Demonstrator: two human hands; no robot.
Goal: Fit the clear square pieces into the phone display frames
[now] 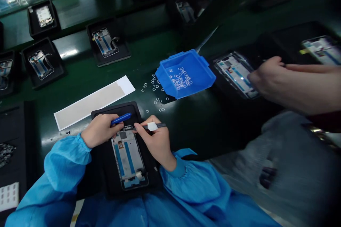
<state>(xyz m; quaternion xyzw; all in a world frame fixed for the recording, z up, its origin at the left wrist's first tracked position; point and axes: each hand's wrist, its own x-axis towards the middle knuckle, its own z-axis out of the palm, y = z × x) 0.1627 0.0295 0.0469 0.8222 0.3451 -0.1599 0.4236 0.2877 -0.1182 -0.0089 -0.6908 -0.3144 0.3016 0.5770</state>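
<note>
While both of the person's hands bear on the upper end of the phone frame (129, 158), it lies face-open in a black tray (117, 109) on the green table (202, 120); the tray's recess appears meant to stop the frame sliding under tool pressure. The left hand (99, 130), at the frame's upper left corner, is closed around a blue tool (121, 118) laid across the frame's top edge, seemingly as a brace. The right hand (156, 141), at the frame's upper right, pinches a grey tool (157, 126) with a white collar like a pen, its tip pointing at the frame's top edge; the grip suggests fine placement. A blue bin (163, 75) of small pale parts stands beyond the frame to the right, with loose parts (156, 92) spilled between bin and frame, within easy reach of the right hand. A white-backed strip (93, 102) lies beyond the frame to the left. Farther right of the frame, a co-worker's hand (269, 78) rests at another frame (236, 74). No brand, label or writing is legible.
</note>
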